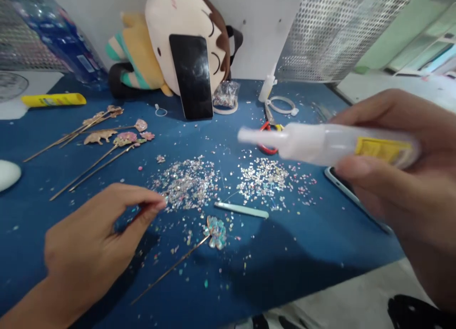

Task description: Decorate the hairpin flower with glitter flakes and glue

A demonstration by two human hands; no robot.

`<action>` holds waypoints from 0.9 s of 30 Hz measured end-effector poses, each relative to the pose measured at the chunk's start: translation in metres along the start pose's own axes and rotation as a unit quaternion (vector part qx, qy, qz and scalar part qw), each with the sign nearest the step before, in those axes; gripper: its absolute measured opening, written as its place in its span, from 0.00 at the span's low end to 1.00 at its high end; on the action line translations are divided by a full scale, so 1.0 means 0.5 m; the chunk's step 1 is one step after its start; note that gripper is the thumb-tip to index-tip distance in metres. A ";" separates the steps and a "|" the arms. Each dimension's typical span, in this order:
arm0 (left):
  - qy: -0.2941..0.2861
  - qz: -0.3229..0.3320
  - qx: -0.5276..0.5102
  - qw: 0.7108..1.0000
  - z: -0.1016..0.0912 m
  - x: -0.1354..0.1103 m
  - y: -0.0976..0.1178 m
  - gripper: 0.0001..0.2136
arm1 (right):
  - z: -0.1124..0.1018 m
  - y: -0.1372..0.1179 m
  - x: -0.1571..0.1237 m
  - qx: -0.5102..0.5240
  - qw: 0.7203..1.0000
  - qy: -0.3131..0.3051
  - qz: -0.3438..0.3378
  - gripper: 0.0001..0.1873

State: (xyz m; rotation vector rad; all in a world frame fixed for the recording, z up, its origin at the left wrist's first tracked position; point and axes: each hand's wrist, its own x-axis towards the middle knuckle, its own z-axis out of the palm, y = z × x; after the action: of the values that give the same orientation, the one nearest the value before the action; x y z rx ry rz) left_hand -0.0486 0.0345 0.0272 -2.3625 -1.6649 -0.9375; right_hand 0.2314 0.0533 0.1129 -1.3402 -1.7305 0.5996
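Note:
My right hand (388, 177) is wrapped around a white glue bottle (313, 141), whose long nozzle points left above the table. Thumb and index finger of my left hand (99, 234) are pinched together at the edge of a pile of iridescent sequins (188, 184); whatever lies between the fingertips is too small to make out. A hairpin with a blue-green sequined flower head (215, 232) lies near the table's front, its thin metal stem running toward the lower left. Behind it rests a mint-coloured pair of tweezers (245, 209), beside a second sequin pile (265, 177).
Several decorated hairpins (124, 138) lie at the left, near a yellow tube (53, 100). A black phone (192, 77) leans on a plush doll (185, 15). Red-handled pliers (267, 148) and another small bottle (268, 87) stand behind; a second phone (349, 196) lies under my right hand.

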 end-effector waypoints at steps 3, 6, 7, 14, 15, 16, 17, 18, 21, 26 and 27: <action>0.008 0.032 0.000 0.999 -0.008 0.011 0.014 0.05 | 0.022 -0.008 -0.007 0.079 0.996 -0.042 0.026 0.07; 0.024 0.058 -0.012 0.998 -0.004 0.009 0.005 0.06 | 0.054 -0.008 -0.010 0.194 0.977 -0.083 0.019 0.12; 0.031 0.060 -0.017 0.998 -0.002 0.008 0.000 0.08 | 0.065 -0.008 -0.011 0.221 0.972 -0.080 0.010 0.14; 0.051 0.085 -0.037 0.994 0.010 0.009 -0.012 0.16 | 0.139 0.016 -0.019 0.320 0.945 -0.059 -0.030 0.11; 0.050 0.092 -0.038 0.994 0.011 0.009 -0.011 0.15 | 0.148 0.022 -0.020 0.335 0.938 -0.075 -0.042 0.11; 0.049 0.098 -0.040 0.993 0.011 0.009 -0.010 0.14 | 0.156 0.028 -0.021 0.344 0.933 -0.090 -0.053 0.11; 0.047 0.104 -0.040 0.993 0.012 0.008 -0.009 0.13 | 0.164 0.033 -0.023 0.350 0.929 -0.102 -0.061 0.11; 0.042 0.106 -0.039 0.993 0.012 0.007 -0.007 0.11 | 0.171 0.037 -0.024 0.350 0.928 -0.111 -0.064 0.11; 0.024 0.106 -0.038 0.993 0.012 0.004 -0.003 0.06 | 0.185 0.044 -0.032 0.333 0.932 -0.125 -0.063 0.12; -0.006 0.114 -0.043 0.992 0.009 -0.001 0.004 0.05 | 0.197 0.048 -0.044 0.302 0.941 -0.136 -0.070 0.12; -0.008 0.114 -0.043 0.992 0.008 -0.002 0.005 0.04 | 0.199 0.049 -0.045 0.297 0.942 -0.138 -0.070 0.12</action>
State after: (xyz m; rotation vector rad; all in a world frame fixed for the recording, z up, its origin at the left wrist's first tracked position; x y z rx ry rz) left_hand -0.0450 0.0343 0.0241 -2.5547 -1.3452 -0.9675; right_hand 0.1625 0.0519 0.0338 -0.7265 -1.6498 1.1610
